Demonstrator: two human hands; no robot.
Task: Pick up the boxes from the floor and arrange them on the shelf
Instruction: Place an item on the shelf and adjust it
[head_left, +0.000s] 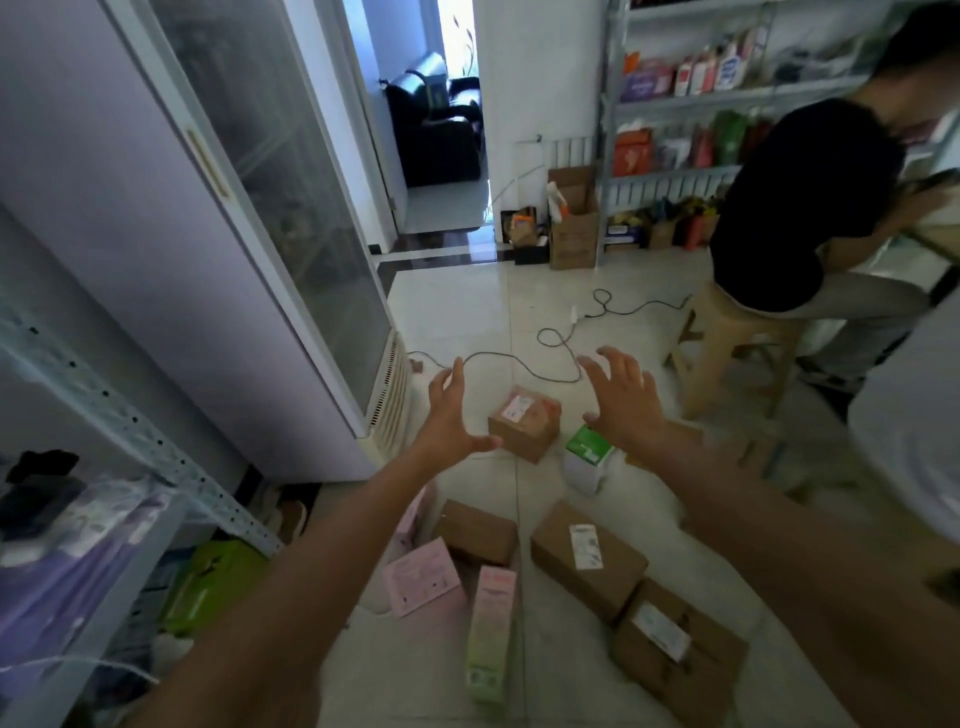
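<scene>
Left hand (451, 410) and right hand (621, 397) spread wide, nothing held, flanking far labelled box (524, 422). Risk: green-white carton (589, 457), just right, toppled by right wrist; uneven squeeze, box dropped.

Head view, single, wide-angle: worn at head height, facing forward and steeply down over the floor (467, 312); forearms enter from the bottom edge, boxes (524, 423) near, far shelf (675, 98) distant, edges bowed.
</scene>
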